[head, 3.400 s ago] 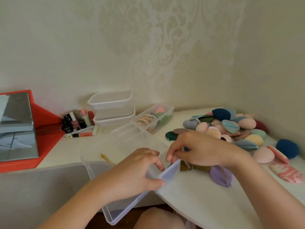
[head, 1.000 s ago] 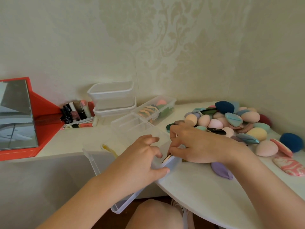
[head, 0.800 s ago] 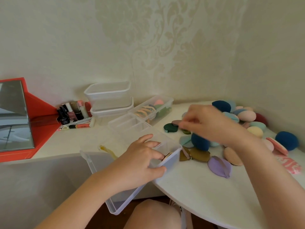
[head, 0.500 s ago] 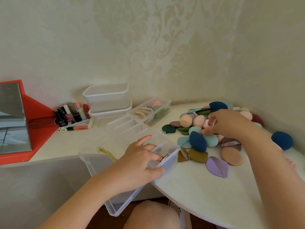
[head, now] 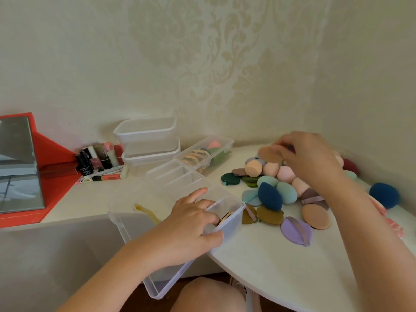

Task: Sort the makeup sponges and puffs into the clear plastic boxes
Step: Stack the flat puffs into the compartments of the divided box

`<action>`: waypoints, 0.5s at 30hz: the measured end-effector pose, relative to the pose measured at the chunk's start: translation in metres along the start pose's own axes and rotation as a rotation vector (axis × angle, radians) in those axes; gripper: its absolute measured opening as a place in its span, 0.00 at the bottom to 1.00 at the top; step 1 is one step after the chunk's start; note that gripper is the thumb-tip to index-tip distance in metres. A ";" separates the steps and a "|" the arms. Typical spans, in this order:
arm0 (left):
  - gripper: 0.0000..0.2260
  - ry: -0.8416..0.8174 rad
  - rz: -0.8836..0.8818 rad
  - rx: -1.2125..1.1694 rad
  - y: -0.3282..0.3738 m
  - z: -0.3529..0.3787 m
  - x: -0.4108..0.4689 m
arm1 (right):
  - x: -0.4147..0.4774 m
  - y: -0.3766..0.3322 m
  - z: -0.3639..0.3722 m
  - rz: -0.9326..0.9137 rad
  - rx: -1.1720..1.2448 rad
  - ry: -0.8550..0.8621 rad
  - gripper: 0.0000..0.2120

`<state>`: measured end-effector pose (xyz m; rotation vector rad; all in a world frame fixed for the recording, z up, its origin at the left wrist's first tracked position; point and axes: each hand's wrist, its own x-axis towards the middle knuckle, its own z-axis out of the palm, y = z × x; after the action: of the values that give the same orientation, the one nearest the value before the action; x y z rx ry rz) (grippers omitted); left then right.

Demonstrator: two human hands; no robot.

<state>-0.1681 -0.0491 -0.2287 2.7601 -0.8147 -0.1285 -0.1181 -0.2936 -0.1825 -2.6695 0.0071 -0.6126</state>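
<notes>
A heap of coloured sponges and puffs (head: 279,190) lies on the white table (head: 281,266) at the right. My right hand (head: 308,158) is raised over the heap and pinches a round beige puff (head: 269,153). My left hand (head: 189,228) grips the near end of a clear divided box (head: 231,218) that juts over the table edge, with its fingers curled over the rim. A flat puff (head: 226,216) lies in the end compartment. Another clear box (head: 204,154) behind holds several sponges.
Two stacked lidded clear boxes (head: 147,140) stand by the wall. Small cosmetic bottles (head: 99,159) and a red-framed mirror (head: 18,165) are at the left. A lilac puff (head: 297,230), a beige puff (head: 316,216) and a dark blue sponge (head: 385,194) lie loose.
My right hand left the box, reached into the heap and lifted a beige puff up over the far side. My left hand kept its grip on the box.
</notes>
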 end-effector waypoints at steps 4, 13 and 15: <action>0.15 -0.002 -0.006 -0.006 0.000 -0.001 0.001 | -0.020 -0.029 0.005 -0.246 0.339 -0.073 0.07; 0.17 -0.176 -0.062 0.034 0.007 -0.013 -0.001 | -0.033 -0.045 0.032 -0.502 0.404 -0.363 0.07; 0.12 -0.187 -0.072 0.015 0.008 -0.015 0.000 | -0.034 -0.045 0.035 -0.498 0.378 -0.400 0.07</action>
<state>-0.1704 -0.0523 -0.2124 2.8234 -0.7630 -0.4014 -0.1381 -0.2354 -0.2083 -2.3676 -0.8182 -0.1763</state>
